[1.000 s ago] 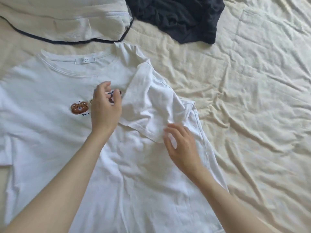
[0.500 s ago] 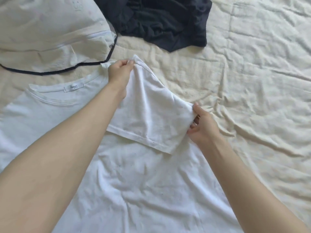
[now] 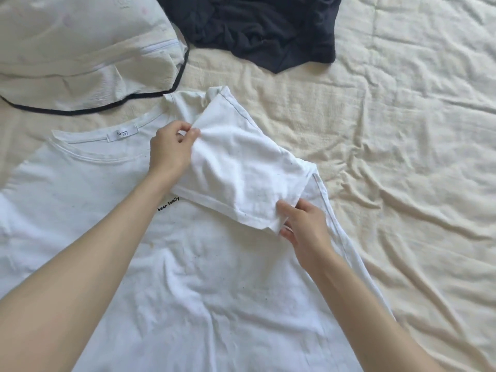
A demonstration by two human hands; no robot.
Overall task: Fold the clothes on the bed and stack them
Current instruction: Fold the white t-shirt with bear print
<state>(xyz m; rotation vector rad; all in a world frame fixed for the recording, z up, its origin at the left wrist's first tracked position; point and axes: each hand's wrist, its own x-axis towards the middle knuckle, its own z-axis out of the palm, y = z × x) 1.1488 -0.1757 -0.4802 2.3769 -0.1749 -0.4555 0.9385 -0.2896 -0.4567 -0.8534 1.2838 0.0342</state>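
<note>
The white t-shirt [image 3: 188, 277] lay front up on the cream bedsheet [image 3: 402, 157], its neck label toward the top of the bed and the words "bear family" peeking out from under my left forearm. Its right-side sleeve [image 3: 241, 173] was folded inward across the chest. My left hand [image 3: 171, 149] pinched the upper edge of that sleeve between thumb and fingertips, near the collar. My right hand [image 3: 306, 226] gripped the sleeve's lower corner at the hem, thumb on top and fingers curled underneath, right beside the shirt's side seam. Both hands were clenched on the fabric, holding the sleeve stretched between them and lifted a little off the shirt body.

Above the shirt, a dark navy garment [image 3: 257, 30] sat crumpled and unfolded on the sheet, well apart from my hands. To its left lay a pale pillow [image 3: 80, 49] with a dark piped edge, its corner just beside the shirt's shoulder
</note>
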